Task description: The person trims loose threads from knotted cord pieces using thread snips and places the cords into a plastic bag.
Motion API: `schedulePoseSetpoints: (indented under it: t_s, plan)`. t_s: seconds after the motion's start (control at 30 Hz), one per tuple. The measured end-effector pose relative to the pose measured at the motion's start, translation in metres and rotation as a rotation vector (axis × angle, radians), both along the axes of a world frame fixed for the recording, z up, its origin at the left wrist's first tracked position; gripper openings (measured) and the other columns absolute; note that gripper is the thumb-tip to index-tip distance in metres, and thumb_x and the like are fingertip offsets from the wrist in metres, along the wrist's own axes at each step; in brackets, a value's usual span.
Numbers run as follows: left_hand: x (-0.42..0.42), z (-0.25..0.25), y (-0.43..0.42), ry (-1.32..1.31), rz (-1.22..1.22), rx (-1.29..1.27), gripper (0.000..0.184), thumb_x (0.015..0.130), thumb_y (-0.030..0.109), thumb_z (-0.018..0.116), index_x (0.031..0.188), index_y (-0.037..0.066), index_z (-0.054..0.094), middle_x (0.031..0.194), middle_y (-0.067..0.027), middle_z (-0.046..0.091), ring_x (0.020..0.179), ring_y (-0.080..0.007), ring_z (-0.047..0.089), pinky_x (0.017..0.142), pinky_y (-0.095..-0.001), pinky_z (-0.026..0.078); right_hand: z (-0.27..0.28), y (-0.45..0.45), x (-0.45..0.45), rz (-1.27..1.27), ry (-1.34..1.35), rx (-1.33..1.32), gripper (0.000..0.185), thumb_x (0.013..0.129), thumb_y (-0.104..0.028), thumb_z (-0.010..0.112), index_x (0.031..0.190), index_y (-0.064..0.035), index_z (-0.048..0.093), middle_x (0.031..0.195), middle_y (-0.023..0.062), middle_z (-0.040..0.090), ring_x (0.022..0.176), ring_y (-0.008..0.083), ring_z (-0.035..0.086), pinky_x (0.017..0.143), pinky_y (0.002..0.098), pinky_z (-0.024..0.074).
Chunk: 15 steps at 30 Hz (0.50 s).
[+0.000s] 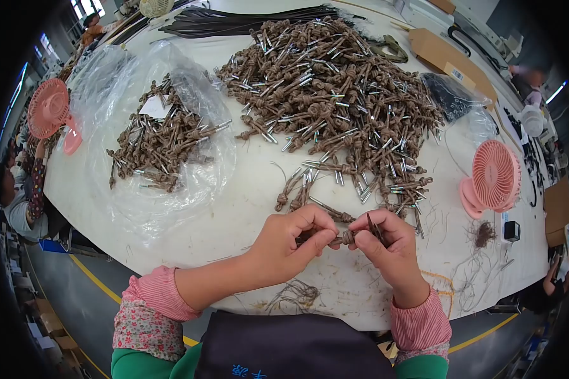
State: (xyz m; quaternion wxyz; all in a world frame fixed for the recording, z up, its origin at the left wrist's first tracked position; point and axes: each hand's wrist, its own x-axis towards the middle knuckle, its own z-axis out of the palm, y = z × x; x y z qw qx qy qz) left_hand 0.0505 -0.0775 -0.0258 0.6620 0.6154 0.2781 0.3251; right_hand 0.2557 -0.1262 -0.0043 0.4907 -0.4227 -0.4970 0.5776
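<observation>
My left hand (291, 243) pinches a short brown cord between thumb and fingers at the front of the table. The cord's knot (347, 237) sits between my two hands. My right hand (389, 245) closes on the knot's other side with thumb and fingertips. In that same hand is a dark pointed metal tool (375, 228) that looks like thread snips; most of it is hidden by the fingers. Just beyond my hands lies a large heap of knotted brown cords (335, 88) with silvery metal tips. A few stray cords (297, 188) lie nearest my fingers.
A clear plastic bag (202, 189) with more knotted cords (164, 142) lies left. Two pink fans (492, 180) (49, 110) stand at the sides. Thread scraps (294, 295) lie on the white table (234, 215). Black straps (253, 22) and cardboard (452, 60) are behind. Other people sit nearby.
</observation>
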Motion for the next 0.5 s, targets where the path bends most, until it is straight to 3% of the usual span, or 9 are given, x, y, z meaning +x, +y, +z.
schedulePoseSetpoints:
  t_s: [0.03,0.17,0.27,0.33,0.5]
  plan:
    - [-0.001,0.002,-0.001,0.073,0.027,0.131,0.008,0.095,0.007,0.054,0.099,0.000,0.056,0.085,-0.0064,0.063,0.076,-0.0110,0.065,0.063,-0.0233,0.052,-0.001,0.000,-0.001,-0.019,-0.029,-0.011,0.019,0.091,-0.010,0.064,0.106,0.0008,0.059,0.093,0.0060,0.063,0.082,0.0083,0.060,0.072,0.0215,0.0486]
    - [-0.002,0.003,0.001,0.129,0.048,0.188,0.009,0.095,0.005,0.055,0.099,-0.001,0.059,0.087,-0.0066,0.065,0.076,-0.0101,0.064,0.064,-0.0238,0.052,-0.001,0.001,0.002,-0.086,-0.106,-0.094,0.019,0.090,-0.011,0.065,0.104,0.0003,0.060,0.084,0.0031,0.064,0.071,0.0045,0.058,0.057,0.0179,0.0438]
    - [-0.002,0.000,0.005,0.046,0.042,-0.012,0.010,0.094,0.006,0.057,0.098,-0.002,0.060,0.089,-0.0074,0.065,0.076,-0.0105,0.064,0.066,-0.0239,0.052,-0.002,0.001,0.004,-0.078,-0.057,-0.115,0.018,0.090,-0.012,0.066,0.102,-0.0001,0.061,0.078,0.0011,0.064,0.061,0.0023,0.054,0.050,0.0168,0.0389]
    - [-0.003,0.002,0.011,-0.089,-0.049,-0.333,0.011,0.094,0.008,0.058,0.099,-0.001,0.060,0.091,-0.0090,0.066,0.077,-0.0120,0.065,0.068,-0.0245,0.053,-0.004,0.000,0.003,-0.066,-0.151,-0.029,0.017,0.090,-0.012,0.066,0.101,-0.0004,0.061,0.077,0.0013,0.063,0.058,0.0021,0.052,0.049,0.0168,0.0389]
    - [-0.003,0.001,0.011,-0.221,-0.168,-0.509,0.014,0.094,0.012,0.059,0.100,0.000,0.060,0.094,-0.0105,0.067,0.075,-0.0130,0.064,0.069,-0.0249,0.052,-0.009,-0.003,0.003,-0.069,-0.369,0.227,0.016,0.092,-0.014,0.064,0.099,-0.0005,0.058,0.074,0.0025,0.063,0.053,0.0018,0.049,0.048,0.0166,0.0380]
